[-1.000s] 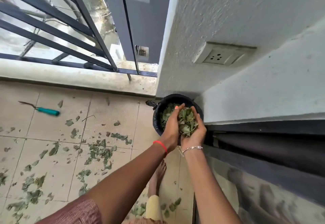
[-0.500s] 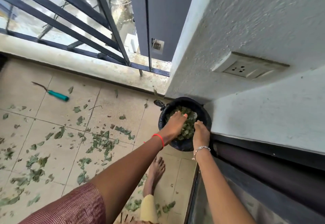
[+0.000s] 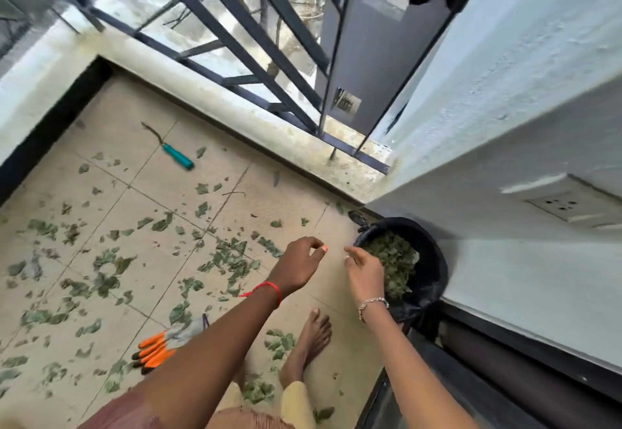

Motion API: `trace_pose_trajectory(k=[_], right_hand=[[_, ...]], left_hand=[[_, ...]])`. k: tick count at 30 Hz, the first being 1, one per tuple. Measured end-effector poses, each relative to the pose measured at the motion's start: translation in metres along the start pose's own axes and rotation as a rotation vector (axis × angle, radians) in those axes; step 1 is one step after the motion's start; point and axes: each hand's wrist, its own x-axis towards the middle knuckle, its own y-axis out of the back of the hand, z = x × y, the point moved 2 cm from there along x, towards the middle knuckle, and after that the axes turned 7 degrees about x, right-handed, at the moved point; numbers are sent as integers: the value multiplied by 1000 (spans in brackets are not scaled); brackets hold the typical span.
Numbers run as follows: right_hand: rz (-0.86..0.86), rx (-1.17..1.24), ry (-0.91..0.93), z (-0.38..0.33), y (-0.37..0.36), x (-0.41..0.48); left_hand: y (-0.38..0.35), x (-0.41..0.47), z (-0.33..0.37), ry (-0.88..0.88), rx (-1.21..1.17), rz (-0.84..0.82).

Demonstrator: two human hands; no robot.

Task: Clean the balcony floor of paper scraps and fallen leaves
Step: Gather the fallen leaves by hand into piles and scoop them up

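Green leaf scraps (image 3: 232, 262) lie scattered over the beige floor tiles (image 3: 161, 189), thickest at the left and centre. A black bin (image 3: 429, 260) lined with a black bag stands in the corner by the wall, holding a heap of leaves (image 3: 392, 253). My left hand (image 3: 298, 262) hovers over the floor just left of the bin, fingers loosely curled and holding nothing. My right hand (image 3: 365, 272) hangs at the bin's left rim, fingers relaxed and empty.
A teal-handled tool (image 3: 176, 156) lies near the railing ledge. An orange and grey glove (image 3: 165, 344) lies by my left forearm. My bare foot (image 3: 309, 337) stands near the bin. Dark railing bars (image 3: 255, 68) close the balcony; a wall socket (image 3: 568, 203) is at right.
Both hands dropped their leaves into the bin, then pulled back out to the left, now empty. The view swung left, showing more of the floor.
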Motion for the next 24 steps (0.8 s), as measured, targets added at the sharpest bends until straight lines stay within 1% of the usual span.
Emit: trace_pose_trajectory(k=[3, 7, 13, 17, 20, 24], right_hand=[[-60, -26, 24, 9, -34, 4], [-98, -67, 15, 36, -74, 17], [-159, -137, -30, 107, -136, 50], [-193, -216, -11, 150, -171, 89], [-149, -245, 35, 176, -187, 129], [56, -253, 150, 186, -196, 200]], left_hand=[[10, 4, -42, 12, 51, 20], [8, 10, -105, 21, 139, -11], [-19, 24, -202, -46, 250, -98], [-42, 46, -261, -90, 335, -115], [-60, 73, -296, -107, 385, -69], [-73, 119, -324, -178, 429, 17]])
